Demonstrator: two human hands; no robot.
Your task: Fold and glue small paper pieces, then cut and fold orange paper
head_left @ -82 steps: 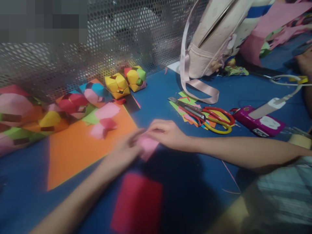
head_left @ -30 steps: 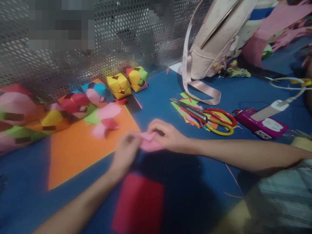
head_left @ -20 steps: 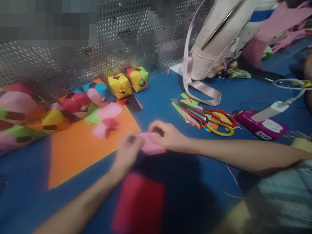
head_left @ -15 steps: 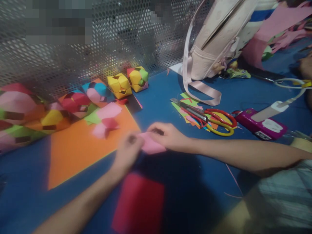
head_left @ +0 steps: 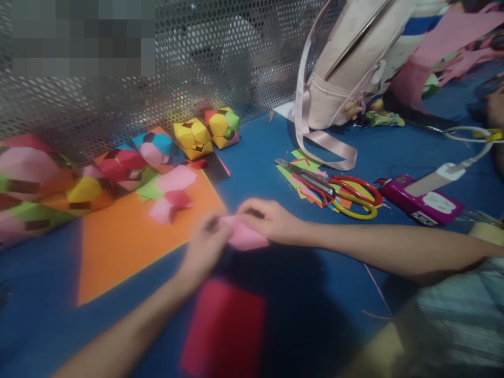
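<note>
A small piece of pink paper [head_left: 249,235] is held between my two hands, above the blue tabletop. My left hand [head_left: 208,239] pinches its left edge, the fingers closed and somewhat blurred. On the upper right part of the same paper, my right hand [head_left: 271,219] is closed, fingers bent over it. Orange paper sheets [head_left: 129,257] lie left of my hands, with loose pink folded pieces [head_left: 176,179] on top. Nearer to me is a blurred red sheet [head_left: 224,328].
Folded paper balls [head_left: 192,138] line the metal mesh [head_left: 260,68]. Scissors [head_left: 354,198] lie on paper scraps [head_left: 289,177]. Farther right are a purple device [head_left: 437,205] with a cable and a pale backpack [head_left: 326,100]. Another person's hand [head_left: 495,107] shows at the right edge.
</note>
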